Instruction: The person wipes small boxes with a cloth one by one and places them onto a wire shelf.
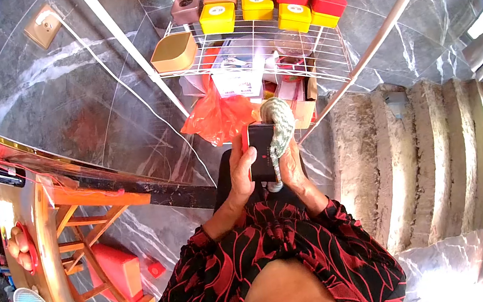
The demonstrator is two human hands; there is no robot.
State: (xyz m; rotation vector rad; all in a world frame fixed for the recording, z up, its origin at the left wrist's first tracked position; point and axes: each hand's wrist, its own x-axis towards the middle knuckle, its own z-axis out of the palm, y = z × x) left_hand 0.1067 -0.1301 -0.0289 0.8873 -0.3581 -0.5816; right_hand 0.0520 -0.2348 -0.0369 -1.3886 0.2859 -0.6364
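My left hand (241, 173) grips the left side of a dark smartphone (262, 154) with a red edge, its thumb bent over the phone's front. Along the phone's right side hangs a grey-and-white knitted piece (281, 126), curled over at the top and narrow at the bottom. My right hand (293, 171) is closed around that knitted piece from the right; its fingertips are hidden behind it. Just beyond the phone, a thin red plastic bag (221, 116) lies crumpled against the rack.
A white wire rack (250, 43) stands ahead, with several yellow boxes (217, 18) and an open tan box (174, 53) on top. Concrete steps (400, 165) rise at the right. A wooden chair (86, 237) and a red box (116, 273) are at the left.
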